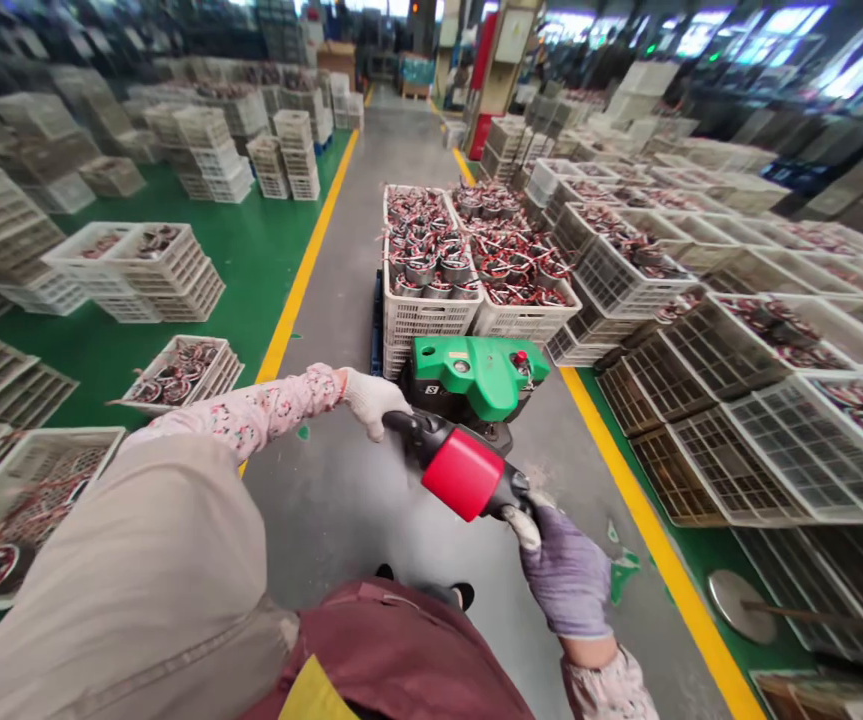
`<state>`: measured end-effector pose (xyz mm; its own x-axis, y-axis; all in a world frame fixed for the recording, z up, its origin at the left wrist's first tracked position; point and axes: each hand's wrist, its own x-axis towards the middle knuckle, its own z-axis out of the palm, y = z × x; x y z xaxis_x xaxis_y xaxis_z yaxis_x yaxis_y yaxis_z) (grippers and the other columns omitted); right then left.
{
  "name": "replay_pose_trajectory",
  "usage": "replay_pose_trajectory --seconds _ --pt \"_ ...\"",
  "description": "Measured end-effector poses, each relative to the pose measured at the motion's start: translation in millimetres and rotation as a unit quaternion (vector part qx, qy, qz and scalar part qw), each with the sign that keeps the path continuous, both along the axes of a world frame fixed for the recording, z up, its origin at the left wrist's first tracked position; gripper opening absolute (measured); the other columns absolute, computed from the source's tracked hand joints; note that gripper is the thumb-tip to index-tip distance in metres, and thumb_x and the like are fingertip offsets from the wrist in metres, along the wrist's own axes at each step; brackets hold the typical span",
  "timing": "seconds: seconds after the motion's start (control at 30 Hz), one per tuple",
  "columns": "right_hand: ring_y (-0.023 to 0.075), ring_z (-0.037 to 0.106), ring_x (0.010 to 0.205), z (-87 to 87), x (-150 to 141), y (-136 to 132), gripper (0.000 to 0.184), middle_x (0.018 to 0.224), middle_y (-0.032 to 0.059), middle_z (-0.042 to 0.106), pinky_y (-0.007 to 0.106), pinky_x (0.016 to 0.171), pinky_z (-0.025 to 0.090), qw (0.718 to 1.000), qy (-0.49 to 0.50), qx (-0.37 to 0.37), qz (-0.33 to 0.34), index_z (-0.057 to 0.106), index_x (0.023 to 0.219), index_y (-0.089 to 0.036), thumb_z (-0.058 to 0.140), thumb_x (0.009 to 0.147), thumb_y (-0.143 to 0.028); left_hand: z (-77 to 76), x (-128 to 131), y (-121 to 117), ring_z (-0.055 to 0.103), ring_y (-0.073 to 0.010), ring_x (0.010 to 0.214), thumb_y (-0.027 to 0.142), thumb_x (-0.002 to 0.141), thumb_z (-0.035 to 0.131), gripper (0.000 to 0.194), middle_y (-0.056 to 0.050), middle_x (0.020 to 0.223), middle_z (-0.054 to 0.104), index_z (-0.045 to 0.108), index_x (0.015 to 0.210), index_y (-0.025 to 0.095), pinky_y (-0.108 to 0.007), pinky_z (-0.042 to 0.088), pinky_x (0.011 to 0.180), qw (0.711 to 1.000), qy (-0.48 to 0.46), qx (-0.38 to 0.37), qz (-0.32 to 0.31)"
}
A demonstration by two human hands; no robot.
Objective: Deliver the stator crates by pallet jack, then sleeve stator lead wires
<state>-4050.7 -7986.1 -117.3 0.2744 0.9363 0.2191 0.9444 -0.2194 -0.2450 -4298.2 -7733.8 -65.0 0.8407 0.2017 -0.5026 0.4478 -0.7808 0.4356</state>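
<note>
Your gloved left hand (366, 402) and right hand (564, 570) both close around the red-gripped tiller (461, 472) of the pallet truck (480, 375), its crates of wired stators (427, 320) just ahead; oversteering could clip the crate stacks (626, 285) lining the aisle.

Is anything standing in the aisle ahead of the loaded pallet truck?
Nothing visible stands on the grey aisle floor ahead of the crates on the electric pallet truck; other crate stacks stand beyond the yellow lines. The load hides part of it.

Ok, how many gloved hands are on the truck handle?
2: the left hand, white-gloved, grips the handle at its far end; the right hand, purple-gloved, grips its near end.
</note>
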Motion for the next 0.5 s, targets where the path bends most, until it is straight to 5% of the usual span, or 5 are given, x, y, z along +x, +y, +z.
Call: replay_pose_trajectory --seconds 0.23,0.5 --pt "0.0225 0.072 0.078 -3.5 1 14 0.043 0.096 0.0098 0.077 0.025 0.058 0.046 0.999 0.012 -0.032 0.028 0.073 0.116 -0.021 0.051 0.095 -0.052 0.1 1 -1 0.059 -0.0131 0.071 0.023 0.066 0.07 0.036 0.004 0.082 0.068 0.07 0.102 0.02 -0.021 0.041 0.064 0.998 0.026 0.058 0.029" --pt "0.0235 0.073 0.075 -16.1 29 43 0.043 0.088 0.0097 0.076 0.027 0.057 0.048 0.997 0.01 -0.055 0.048 0.071 0.117 -0.023 0.05 0.096 -0.053 -6.7 23 9 0.059 -0.0128 0.072 0.021 0.065 0.069 0.034 0.004 0.081 0.068 0.071 0.099 0.021 -0.021 0.041 0.065 0.993 0.037 0.079 0.075"
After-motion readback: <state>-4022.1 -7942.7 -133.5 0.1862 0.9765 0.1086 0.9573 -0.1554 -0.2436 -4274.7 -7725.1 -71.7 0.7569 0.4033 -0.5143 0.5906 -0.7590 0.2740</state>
